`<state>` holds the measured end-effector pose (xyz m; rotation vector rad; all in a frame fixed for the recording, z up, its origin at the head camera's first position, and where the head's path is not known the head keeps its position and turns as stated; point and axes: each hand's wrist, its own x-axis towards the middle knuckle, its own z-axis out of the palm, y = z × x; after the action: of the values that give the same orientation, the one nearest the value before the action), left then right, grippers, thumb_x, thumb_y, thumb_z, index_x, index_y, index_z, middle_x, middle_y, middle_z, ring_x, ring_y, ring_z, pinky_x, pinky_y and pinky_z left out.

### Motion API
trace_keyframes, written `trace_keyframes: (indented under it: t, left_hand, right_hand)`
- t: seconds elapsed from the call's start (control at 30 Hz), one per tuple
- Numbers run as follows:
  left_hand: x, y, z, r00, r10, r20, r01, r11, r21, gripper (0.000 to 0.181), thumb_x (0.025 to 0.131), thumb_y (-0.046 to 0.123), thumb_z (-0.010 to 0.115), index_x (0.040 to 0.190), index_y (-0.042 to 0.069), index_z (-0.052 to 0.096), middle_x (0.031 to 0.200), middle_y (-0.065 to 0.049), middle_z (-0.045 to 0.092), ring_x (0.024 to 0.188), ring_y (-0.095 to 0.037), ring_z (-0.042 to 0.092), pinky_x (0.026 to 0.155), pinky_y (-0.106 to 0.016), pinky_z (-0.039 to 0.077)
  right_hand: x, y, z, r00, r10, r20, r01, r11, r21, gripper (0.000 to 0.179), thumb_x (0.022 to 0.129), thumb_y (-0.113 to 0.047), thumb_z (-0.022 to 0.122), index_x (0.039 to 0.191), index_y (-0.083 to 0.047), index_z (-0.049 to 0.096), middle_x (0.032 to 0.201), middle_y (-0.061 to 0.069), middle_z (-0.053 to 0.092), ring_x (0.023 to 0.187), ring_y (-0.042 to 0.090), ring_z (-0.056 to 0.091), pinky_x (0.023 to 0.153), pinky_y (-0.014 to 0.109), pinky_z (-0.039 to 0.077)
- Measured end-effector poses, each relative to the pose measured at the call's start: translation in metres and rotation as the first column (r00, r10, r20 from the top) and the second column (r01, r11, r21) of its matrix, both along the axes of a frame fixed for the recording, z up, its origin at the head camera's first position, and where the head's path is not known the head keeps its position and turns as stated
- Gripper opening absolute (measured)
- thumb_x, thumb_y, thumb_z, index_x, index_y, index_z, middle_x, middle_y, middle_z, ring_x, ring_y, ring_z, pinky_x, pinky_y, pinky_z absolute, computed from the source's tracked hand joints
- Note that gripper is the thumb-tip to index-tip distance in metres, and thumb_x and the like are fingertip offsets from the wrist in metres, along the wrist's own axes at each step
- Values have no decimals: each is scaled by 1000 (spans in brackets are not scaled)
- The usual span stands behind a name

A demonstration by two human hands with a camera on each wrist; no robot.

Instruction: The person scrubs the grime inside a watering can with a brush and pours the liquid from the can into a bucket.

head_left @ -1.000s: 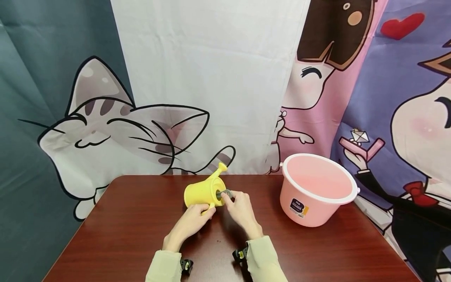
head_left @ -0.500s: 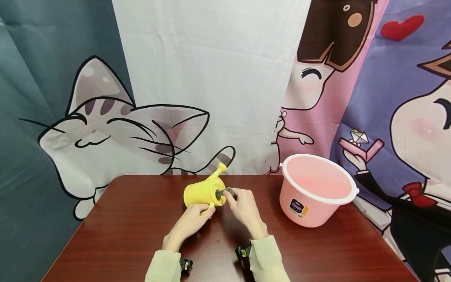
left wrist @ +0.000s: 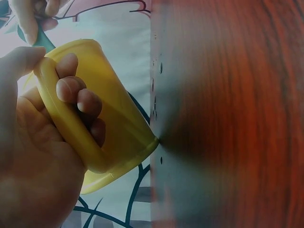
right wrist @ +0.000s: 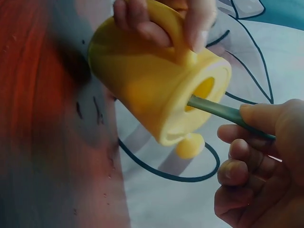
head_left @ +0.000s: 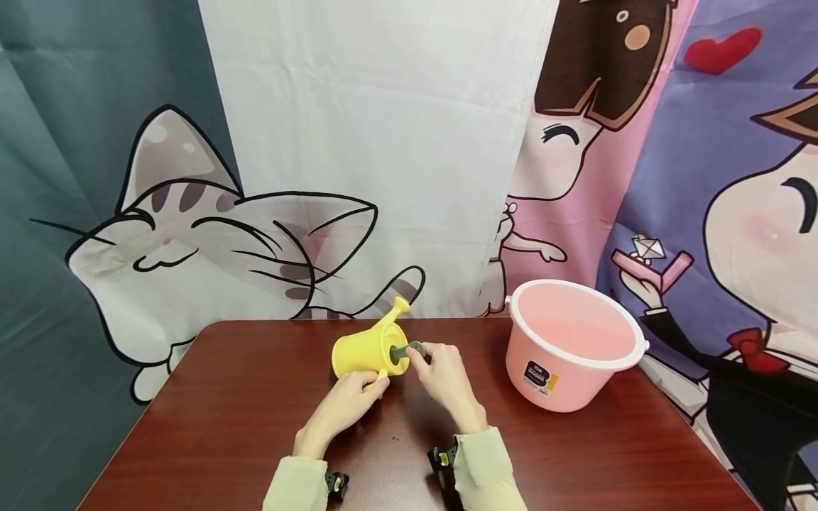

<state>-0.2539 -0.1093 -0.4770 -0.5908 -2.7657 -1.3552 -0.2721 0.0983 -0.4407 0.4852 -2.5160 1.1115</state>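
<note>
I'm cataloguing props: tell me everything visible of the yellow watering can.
The smooth, plastic-looking yellow watering can has a cylindrical body, a curved handle, a spout with a flared tip, and a round opening at one end. It tilts, opening toward the right hand. The left hand grips its handle; a grey-green tool reaches into the opening. Whether it touches the table is unclear.

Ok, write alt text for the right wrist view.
A right hand pinches a green tool, one end in the round opening of a yellow watering can. A left hand at the top edge grips the can's handle. A reddish-brown tabletop lines the picture's left side; white printed cloth shows behind.
</note>
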Motion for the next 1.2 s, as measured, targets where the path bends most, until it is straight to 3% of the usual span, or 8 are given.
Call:
trace_keyframes:
  t: [0.27,0.5,0.73,0.87,1.03,1.2]
  left_hand:
    - [2,-2,-4,1000,0,11,-1,1000,15,41,101,38,54,66,17,50,56,8,41,48,-7,40,50,-24,39]
    - [4,-1,-5,1000,-4,9,4,1000,22,40,101,37,54,66,18,50,56,8,41,49,-6,40,51,-23,38]
    - [2,0,-1,1000,-1,-9,1,1000,1,42,100,43,53,67,18,50,57,9,40,50,-5,39,53,-23,38]
    - [2,-1,-1,1000,0,7,0,1000,-6,43,100,48,51,67,19,50,57,9,41,51,-6,40,54,-23,39]
    - [1,-1,-1,1000,3,7,-3,1000,-6,40,100,42,53,67,19,50,57,9,41,50,-7,40,53,-24,39]
    - [1,-2,-1,1000,3,5,-3,1000,-4,40,101,41,53,67,19,50,57,9,41,51,-7,40,54,-24,39]
  right_hand:
    - [0,-14,-14,999,25,-27,-25,1000,4,38,95,-26,66,60,-16,54,53,-12,32,51,6,35,49,22,33]
    - [-1,-17,-25,995,29,-96,-26,999,32,34,93,-25,69,63,-14,58,55,-14,32,54,7,37,51,22,35]
    - [-5,-1,-20,985,80,-155,-69,995,76,28,91,-23,71,67,-23,58,58,-15,38,56,7,40,53,23,36]
    - [-7,6,-18,981,93,-171,-79,993,85,23,90,-21,73,69,-23,62,58,-14,40,56,6,41,52,23,37]
    - [-6,8,-12,970,119,-210,-98,989,107,20,91,-22,72,73,-22,64,61,-13,43,57,6,42,53,23,38]
    - [-5,12,-5,966,116,-232,-93,990,107,24,90,-21,73,69,-22,60,59,-13,39,55,5,40,52,23,36]
